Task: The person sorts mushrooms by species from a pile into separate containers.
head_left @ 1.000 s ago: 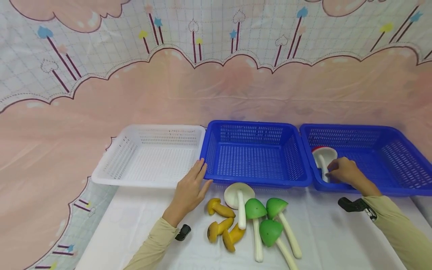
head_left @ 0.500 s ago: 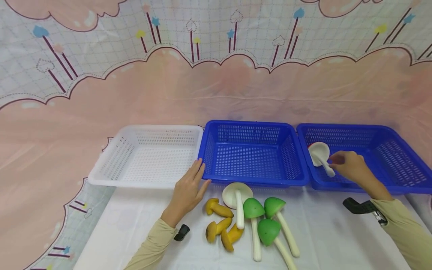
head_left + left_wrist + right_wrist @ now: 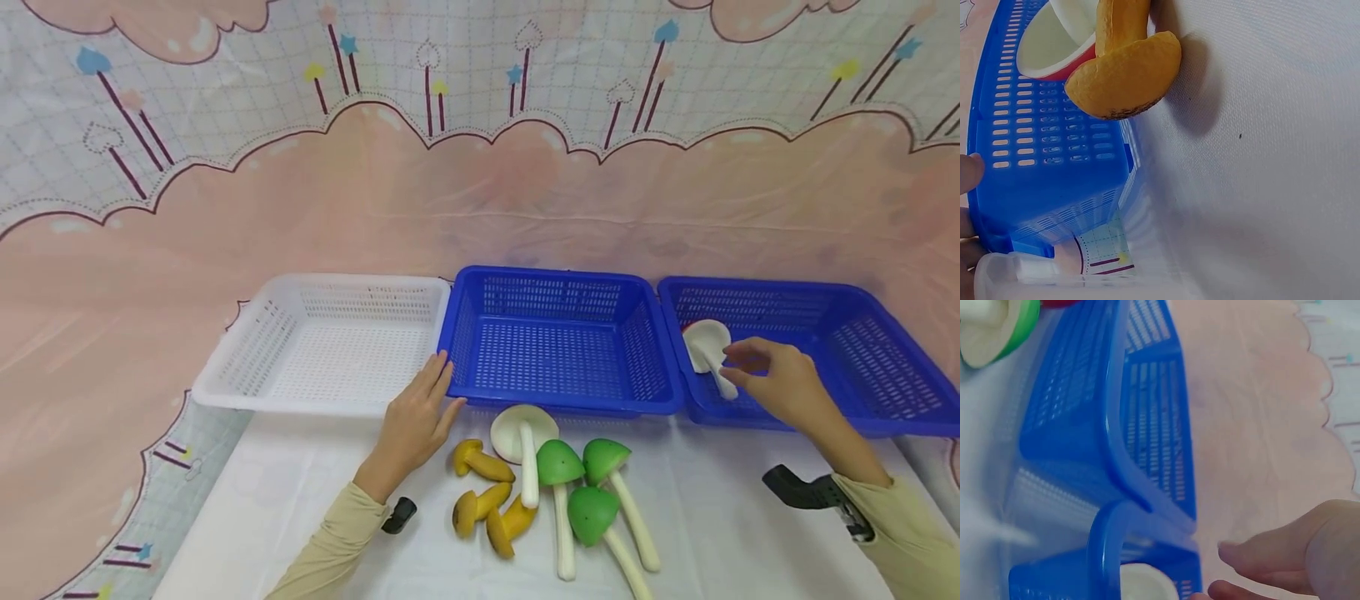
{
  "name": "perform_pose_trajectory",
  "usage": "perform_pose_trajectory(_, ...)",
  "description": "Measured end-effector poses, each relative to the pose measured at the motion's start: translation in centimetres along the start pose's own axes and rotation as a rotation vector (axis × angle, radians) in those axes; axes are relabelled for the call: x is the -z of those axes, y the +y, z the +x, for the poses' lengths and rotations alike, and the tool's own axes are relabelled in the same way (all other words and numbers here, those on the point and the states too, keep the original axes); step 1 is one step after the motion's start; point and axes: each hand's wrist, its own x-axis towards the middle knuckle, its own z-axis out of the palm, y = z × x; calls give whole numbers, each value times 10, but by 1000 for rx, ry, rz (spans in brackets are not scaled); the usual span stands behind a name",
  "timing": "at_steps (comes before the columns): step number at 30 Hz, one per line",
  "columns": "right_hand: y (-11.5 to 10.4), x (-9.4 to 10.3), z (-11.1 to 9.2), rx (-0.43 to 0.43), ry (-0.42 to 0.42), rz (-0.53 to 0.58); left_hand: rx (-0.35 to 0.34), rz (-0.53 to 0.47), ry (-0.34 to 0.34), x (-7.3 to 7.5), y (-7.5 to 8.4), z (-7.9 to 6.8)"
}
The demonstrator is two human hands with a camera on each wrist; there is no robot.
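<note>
My left hand (image 3: 408, 425) rests with its fingers extended on the front left corner of the middle blue basket (image 3: 558, 406), beside the white basket. Over the right blue basket (image 3: 840, 429), my right hand (image 3: 783, 383) hovers with its thumb and fingers apart and nothing between them. A toy mushroom (image 3: 707, 342) with a white underside, a white stem and a bit of red cap edge lies in that basket's left end, right by the fingertips. In the right wrist view only a white part of this mushroom (image 3: 1144, 584) shows beyond the basket rim.
A white basket (image 3: 300, 407) stands at the left. On the white cloth in front lie several yellow mushrooms (image 3: 480, 461), three green-capped mushrooms (image 3: 592, 515) and one white-undersided mushroom (image 3: 528, 442); the left wrist view shows its red cap edge. A patterned cloth (image 3: 525, 192) hangs behind.
My right hand has let go of the red-edged mushroom, which now lies in the right basket, and has drawn slightly right with its fingers parted. The left hand stays on the rim.
</note>
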Motion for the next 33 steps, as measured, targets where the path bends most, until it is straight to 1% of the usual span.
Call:
perform_pose_trajectory(5,-11,0,-8,20,15,14,1,-9,10,0,0,-1)
perform_pose_trajectory(9,-20,-1,-14,36,56,21,5,-18,-4,0,2,0)
perform_pose_trajectory(15,-37,-7,-23,63,125,67,7,-11,4,0,2,0)
perform_pose_trajectory(18,-46,-10,-27,83,147,98,9,-9,-5,0,1,0)
perform_pose_trajectory(23,-59,-14,-34,108,122,148,6,-1,-10,0,0,-1)
perform_pose_trajectory(27,-70,-17,-39,116,99,154,9,-1,-12,0,0,-1)
perform_pose_trajectory(33,-83,-25,-44,137,97,160,11,1,-15,-1,-1,-1)
